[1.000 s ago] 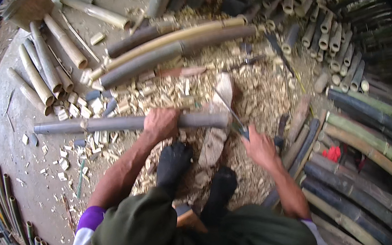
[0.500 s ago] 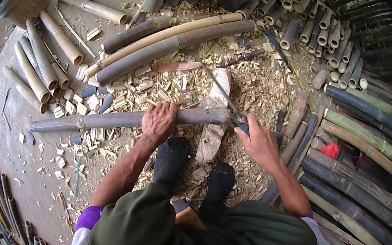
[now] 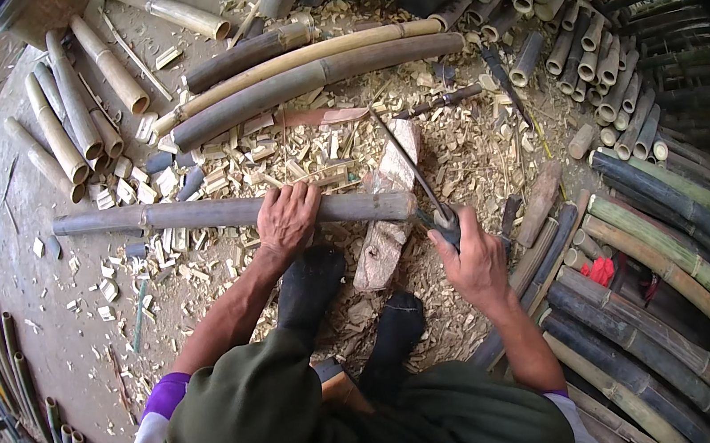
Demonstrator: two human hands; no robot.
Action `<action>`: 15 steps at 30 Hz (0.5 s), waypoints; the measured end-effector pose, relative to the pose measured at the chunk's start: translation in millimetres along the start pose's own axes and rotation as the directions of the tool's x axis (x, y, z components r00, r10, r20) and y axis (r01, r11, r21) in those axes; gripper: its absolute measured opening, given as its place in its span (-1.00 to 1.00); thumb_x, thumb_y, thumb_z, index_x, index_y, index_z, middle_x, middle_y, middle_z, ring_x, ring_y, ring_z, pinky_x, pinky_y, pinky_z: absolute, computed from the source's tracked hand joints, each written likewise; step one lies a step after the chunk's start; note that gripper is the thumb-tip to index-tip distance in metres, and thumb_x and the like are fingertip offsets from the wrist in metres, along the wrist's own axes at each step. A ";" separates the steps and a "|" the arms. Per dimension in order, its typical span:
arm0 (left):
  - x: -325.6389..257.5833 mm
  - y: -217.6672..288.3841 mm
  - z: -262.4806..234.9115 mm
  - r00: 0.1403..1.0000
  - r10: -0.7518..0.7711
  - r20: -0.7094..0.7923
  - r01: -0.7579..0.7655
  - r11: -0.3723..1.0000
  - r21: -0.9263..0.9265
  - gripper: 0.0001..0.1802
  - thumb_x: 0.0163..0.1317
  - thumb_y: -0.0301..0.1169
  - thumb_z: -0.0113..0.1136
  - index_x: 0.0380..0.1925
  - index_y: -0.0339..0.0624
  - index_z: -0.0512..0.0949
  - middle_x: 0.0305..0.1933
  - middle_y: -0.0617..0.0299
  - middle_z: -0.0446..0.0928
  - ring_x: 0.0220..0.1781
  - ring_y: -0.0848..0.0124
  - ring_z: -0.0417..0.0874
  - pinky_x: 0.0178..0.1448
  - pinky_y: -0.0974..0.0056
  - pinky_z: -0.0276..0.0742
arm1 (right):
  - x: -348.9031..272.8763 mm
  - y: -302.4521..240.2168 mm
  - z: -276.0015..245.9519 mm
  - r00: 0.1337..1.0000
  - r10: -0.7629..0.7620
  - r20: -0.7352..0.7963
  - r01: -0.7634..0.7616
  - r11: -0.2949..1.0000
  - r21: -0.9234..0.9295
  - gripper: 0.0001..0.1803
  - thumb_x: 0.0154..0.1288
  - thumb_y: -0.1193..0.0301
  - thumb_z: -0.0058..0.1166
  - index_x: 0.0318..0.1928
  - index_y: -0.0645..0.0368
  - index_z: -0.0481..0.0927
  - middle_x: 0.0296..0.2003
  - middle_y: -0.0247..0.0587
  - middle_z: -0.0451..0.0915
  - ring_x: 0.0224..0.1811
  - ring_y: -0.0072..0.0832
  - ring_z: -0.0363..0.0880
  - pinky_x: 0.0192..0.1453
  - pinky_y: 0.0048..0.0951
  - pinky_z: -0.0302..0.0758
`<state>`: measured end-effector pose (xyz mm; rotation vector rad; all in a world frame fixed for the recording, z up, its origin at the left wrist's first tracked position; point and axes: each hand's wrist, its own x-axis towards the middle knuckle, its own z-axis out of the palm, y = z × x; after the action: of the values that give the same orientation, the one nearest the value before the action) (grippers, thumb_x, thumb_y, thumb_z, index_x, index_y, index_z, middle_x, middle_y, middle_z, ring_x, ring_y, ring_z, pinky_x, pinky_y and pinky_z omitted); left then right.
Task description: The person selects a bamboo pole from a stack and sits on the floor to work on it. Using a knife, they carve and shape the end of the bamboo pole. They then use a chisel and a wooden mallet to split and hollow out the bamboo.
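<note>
A long grey-brown bamboo pole (image 3: 210,214) lies crosswise before me, its right end resting on a pale, chipped wooden block (image 3: 380,254). My left hand (image 3: 287,220) is closed over the pole, a short way left of that end. In my right hand (image 3: 474,252) is the dark handle of a long-bladed knife (image 3: 408,161). Its blade slants up and to the left, past the pole's right end and over the far part of the block. From this view I cannot tell whether the blade touches the bamboo.
Bamboo chips (image 3: 471,152) litter the ground around the block. Beyond the pole lie several cut bamboo lengths (image 3: 318,74). Stacked bamboo poles (image 3: 658,343) fill the right side, and short tubes (image 3: 73,124) lie at the far left. My dark-covered feet (image 3: 314,285) flank the block's near end.
My right hand has shifted slightly to the right with the knife, and the blade has turned a little. The left hand and the pole have stayed almost where they were.
</note>
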<state>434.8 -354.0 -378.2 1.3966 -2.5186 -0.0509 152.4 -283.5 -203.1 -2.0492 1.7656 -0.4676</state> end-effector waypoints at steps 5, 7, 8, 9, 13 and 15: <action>13.5 20.1 -8.2 0.999 -0.025 0.048 0.029 0.996 -0.084 -0.52 -0.04 -0.38 0.30 -0.04 -0.15 0.50 -0.14 0.10 0.51 -0.02 0.17 0.59 0.11 0.08 0.44 | -17.6 80.3 37.4 0.767 0.524 0.371 -0.410 0.844 -0.344 -0.63 0.54 0.29 0.10 0.04 0.37 0.36 -0.49 0.04 0.60 -0.55 -0.14 0.62 -0.52 -0.13 0.56; 19.1 12.5 -26.7 0.959 -0.054 0.278 0.107 0.978 -0.179 -0.48 -0.04 -0.33 0.40 -0.03 -0.16 0.49 -0.07 0.03 0.53 0.06 0.08 0.60 0.22 0.03 0.43 | -12.8 53.7 23.0 0.786 0.488 0.380 -0.411 0.871 -0.269 -0.63 0.54 0.29 0.11 0.06 0.33 0.37 -0.41 0.20 0.66 -0.49 0.08 0.71 -0.45 -0.02 0.60; 30.3 2.1 -29.4 0.901 -0.073 0.429 0.163 0.970 -0.178 -0.47 -0.01 -0.25 0.45 -0.04 -0.17 0.51 -0.06 0.04 0.56 0.06 0.09 0.63 0.19 0.03 0.52 | -11.1 46.3 15.8 0.850 0.409 0.331 -0.351 0.909 -0.224 -0.64 0.53 0.30 0.13 0.06 0.32 0.37 -0.42 0.19 0.65 -0.49 0.07 0.71 -0.44 -0.03 0.60; 37.2 -2.8 -33.0 0.884 -0.026 0.467 0.148 0.963 -0.226 -0.48 -0.02 -0.20 0.47 -0.08 -0.18 0.55 -0.11 0.03 0.61 0.00 0.09 0.68 0.11 0.02 0.58 | -10.0 38.0 8.7 0.904 0.326 0.277 -0.284 0.942 -0.181 -0.64 0.51 0.31 0.16 0.07 0.31 0.37 -0.42 0.18 0.65 -0.49 0.07 0.71 -0.44 -0.04 0.60; 57.8 -7.3 -49.3 0.779 0.037 0.626 0.151 0.958 -0.245 -0.54 -0.02 -0.10 0.50 -0.23 -0.20 0.66 -0.33 0.01 0.72 -0.26 0.09 0.79 -0.14 -0.01 0.70 | -5.8 -0.6 -7.8 0.992 -0.043 -0.119 0.040 0.999 -0.029 -0.67 0.49 0.30 0.21 -0.07 0.25 0.37 -0.42 0.13 0.66 -0.51 -0.07 0.71 -0.50 -0.11 0.58; 64.5 -1.7 -46.6 0.774 0.021 0.632 0.147 0.966 -0.211 -0.56 0.00 -0.09 0.50 -0.28 -0.21 0.69 -0.37 -0.01 0.73 -0.31 0.07 0.80 -0.16 -0.03 0.70 | -18.1 35.2 21.4 0.993 0.114 0.018 -0.112 0.992 -0.056 -0.72 0.53 0.33 0.15 -0.09 0.26 0.36 -0.44 0.09 0.66 -0.54 -0.17 0.70 -0.57 -0.19 0.57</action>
<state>415.0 -404.6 -320.0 1.5405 -2.8195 -0.9802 130.1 -268.4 -239.1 -1.9696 1.8892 -0.3657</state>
